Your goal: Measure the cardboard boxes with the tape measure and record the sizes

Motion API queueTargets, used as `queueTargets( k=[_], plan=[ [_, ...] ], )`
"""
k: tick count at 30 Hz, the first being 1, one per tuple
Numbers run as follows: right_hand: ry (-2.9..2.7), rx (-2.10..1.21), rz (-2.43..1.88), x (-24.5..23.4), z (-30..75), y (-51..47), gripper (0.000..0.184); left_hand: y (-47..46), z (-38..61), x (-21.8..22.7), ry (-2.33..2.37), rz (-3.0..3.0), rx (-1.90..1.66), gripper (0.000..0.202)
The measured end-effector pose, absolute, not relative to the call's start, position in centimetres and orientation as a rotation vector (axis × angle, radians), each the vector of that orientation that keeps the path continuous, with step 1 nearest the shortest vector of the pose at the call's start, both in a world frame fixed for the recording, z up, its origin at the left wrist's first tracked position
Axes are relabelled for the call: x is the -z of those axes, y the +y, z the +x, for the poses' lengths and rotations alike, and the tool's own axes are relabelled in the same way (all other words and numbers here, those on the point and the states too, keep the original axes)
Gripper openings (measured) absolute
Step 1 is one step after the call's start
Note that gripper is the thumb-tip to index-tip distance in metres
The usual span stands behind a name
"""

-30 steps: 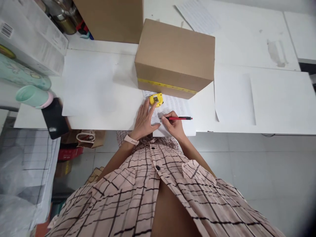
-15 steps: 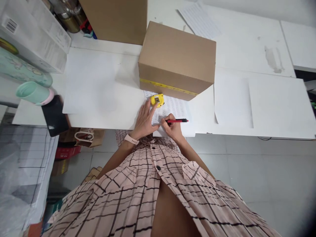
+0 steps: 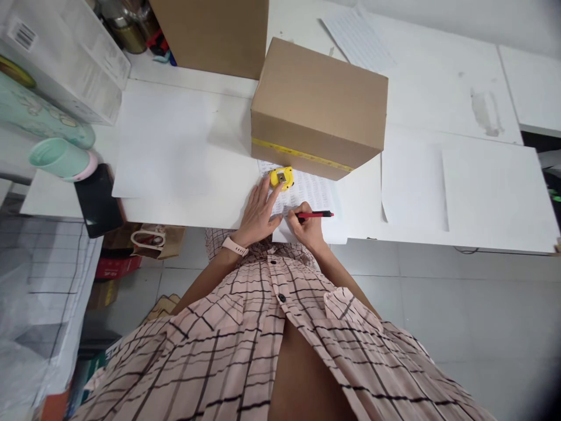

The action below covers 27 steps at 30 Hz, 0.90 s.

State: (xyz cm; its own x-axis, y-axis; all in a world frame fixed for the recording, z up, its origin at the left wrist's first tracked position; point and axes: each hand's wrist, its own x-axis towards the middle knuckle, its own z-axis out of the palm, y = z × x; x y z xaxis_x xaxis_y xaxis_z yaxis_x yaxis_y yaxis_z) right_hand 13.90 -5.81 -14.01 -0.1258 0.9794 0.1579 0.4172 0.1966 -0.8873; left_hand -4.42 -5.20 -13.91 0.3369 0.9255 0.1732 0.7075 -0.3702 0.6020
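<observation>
In my right hand is a red and black pen, its writing end down at a sheet of paper covered with rows of writing. My left hand lies flat with fingers stretched, partly over the sheet's left edge. Its fingertips touch a yellow tape measure that rests on the sheet. Just behind stands a closed cardboard box with a yellow tape strip along its near side. The box hides the far part of the sheet.
A second cardboard box stands at the back. On the left are a phone, a mint-green cup and a white carton. Blank white sheets lie to the right, and a printed sheet lies behind the box.
The view has shifted slightly. Both hands, the pen and the tape measure keep nearly the same places on the paper.
</observation>
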Motion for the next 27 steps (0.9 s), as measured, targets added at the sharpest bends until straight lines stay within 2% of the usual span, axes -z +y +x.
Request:
queueTargets(
  k=[27],
  plan=[
    [-1.611, -0.956, -1.322, 13.77, 13.99, -5.81, 0.032, -5.23, -4.49, 13.89, 1.436, 2.186, -0.700, 0.084]
  ],
)
